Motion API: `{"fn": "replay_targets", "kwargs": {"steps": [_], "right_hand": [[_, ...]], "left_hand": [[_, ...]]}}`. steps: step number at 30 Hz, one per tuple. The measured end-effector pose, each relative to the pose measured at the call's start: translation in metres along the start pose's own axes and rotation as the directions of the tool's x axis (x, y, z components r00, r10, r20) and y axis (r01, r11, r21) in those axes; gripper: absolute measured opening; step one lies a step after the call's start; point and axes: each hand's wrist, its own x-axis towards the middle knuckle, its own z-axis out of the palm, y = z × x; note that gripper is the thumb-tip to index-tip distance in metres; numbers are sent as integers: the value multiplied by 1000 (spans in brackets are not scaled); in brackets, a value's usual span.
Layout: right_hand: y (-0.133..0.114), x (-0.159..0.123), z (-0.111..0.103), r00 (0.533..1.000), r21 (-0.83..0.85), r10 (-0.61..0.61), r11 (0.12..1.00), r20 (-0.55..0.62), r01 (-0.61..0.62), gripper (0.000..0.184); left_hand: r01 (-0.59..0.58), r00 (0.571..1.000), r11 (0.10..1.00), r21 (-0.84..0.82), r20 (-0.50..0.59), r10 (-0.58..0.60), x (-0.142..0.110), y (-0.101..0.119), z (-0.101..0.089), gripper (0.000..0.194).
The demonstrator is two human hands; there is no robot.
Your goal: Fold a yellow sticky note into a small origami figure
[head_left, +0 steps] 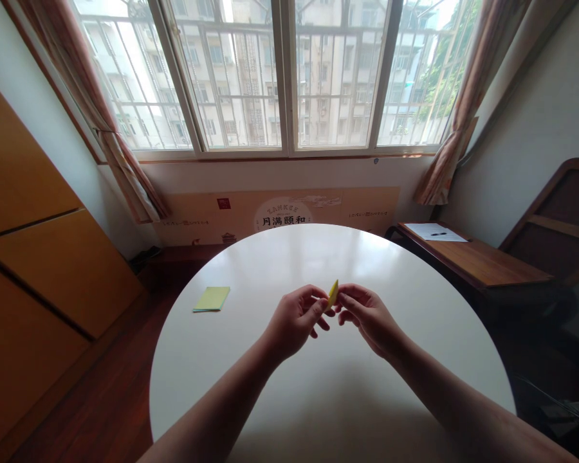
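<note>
A small folded piece of yellow paper [334,293] is held up above the round white table, pointed at its top end. My left hand [299,317] pinches its left side between thumb and fingers. From the other side, my right hand [367,313] grips it with thumb and forefinger, the other fingers curled below. Part of the paper is hidden behind the fingertips. To the left on the table lies a pad of yellow-green sticky notes [212,298], with a bluish layer at its bottom edge, apart from both hands.
The round white table [270,399] fills the middle. On the right is a wooden bench [506,267] with a white paper [431,232] and a pen on it, beside a chair back [560,212]. A wooden cabinet [43,270] stands left; a barred window and curtains are ahead.
</note>
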Motion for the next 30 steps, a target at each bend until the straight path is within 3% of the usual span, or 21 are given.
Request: {"fn": "replay_targets", "kwargs": {"steps": [5, 10, 14, 20, 30], "right_hand": [[6, 0, -3, 988, -140, -154, 979, -30, 149, 20], [10, 0, -4, 981, -192, -193, 964, -19, 185, 17], [9, 0, -3, 985, -189, -173, 968, -17, 167, 18], [8, 0, -1, 988, -183, -153, 972, -23, 147, 21], [5, -1, 1, 997, -189, -74, 980, -12, 70, 28]], "left_hand": [[-108, 985, 925, 365, -90, 151, -1, 1, -5, 21], [-149, 965, 864, 481, -120, 233, -1, 0, -6, 20], [-113, 973, 893, 436, -132, 188, 0, 0, -5, 18], [18, 991, 965, 262, -131, 17, 1, -1, -4, 23], [177, 984, 980, -95, 9, -177, 4, -2, -2, 23]]}}
